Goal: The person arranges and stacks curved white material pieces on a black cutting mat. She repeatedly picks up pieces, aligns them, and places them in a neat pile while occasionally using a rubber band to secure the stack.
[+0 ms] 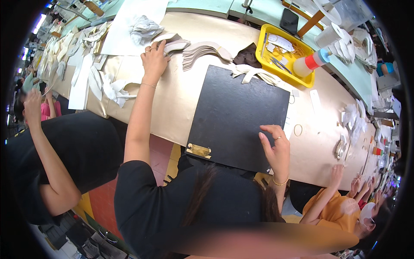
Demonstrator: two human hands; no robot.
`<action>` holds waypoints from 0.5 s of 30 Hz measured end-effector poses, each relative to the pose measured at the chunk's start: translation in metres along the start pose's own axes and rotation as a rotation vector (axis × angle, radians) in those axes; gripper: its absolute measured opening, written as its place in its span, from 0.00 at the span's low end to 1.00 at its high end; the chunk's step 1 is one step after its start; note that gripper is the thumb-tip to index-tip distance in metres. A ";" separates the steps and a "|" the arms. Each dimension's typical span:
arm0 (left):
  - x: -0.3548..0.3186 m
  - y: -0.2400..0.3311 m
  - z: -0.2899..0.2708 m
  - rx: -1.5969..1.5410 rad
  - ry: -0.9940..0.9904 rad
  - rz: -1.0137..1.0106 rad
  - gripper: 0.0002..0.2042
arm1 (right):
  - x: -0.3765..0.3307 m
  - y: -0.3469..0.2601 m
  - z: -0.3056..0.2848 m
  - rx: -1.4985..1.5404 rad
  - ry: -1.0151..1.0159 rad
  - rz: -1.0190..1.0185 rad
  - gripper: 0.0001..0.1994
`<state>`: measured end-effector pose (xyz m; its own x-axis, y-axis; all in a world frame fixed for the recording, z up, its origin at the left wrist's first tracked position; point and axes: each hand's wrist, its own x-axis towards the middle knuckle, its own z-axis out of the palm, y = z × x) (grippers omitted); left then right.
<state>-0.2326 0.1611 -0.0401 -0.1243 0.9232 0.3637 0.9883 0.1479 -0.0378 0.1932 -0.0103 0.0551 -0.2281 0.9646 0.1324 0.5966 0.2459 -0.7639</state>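
Observation:
My left hand point(155, 62) reaches far forward to a small pile of curved, pale fabric pieces point(176, 45). Its fingers are slightly spread and rest at the pile's near left end; no piece is seen lifted. Beside that pile fans a larger stack of curved grey-beige pieces point(207, 51). My right hand point(277, 149) hovers over the right edge of a black board point(237, 116), thumb and forefinger apart, with nothing between them. A bundle of cream fabric strips point(256, 74) lies across the board's far edge.
Behind the board, a yellow tray point(264, 54) holds a bottle with a red band point(307, 64) and small tools. Crumpled pale cloth point(144, 29) lies beyond my left hand. A dark cloth point(247, 55) sits by the tray. Co-workers sit close on both sides.

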 end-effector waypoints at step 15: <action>0.071 0.127 -0.001 -0.257 -0.386 0.568 0.22 | -0.005 -0.002 -0.007 -0.003 0.019 -0.059 0.08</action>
<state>-0.1157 0.2449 -0.0183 0.4380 0.8990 -0.0026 0.8932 -0.4349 0.1142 0.1984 -0.0152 0.0599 -0.2477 0.9502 0.1891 0.5852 0.3023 -0.7524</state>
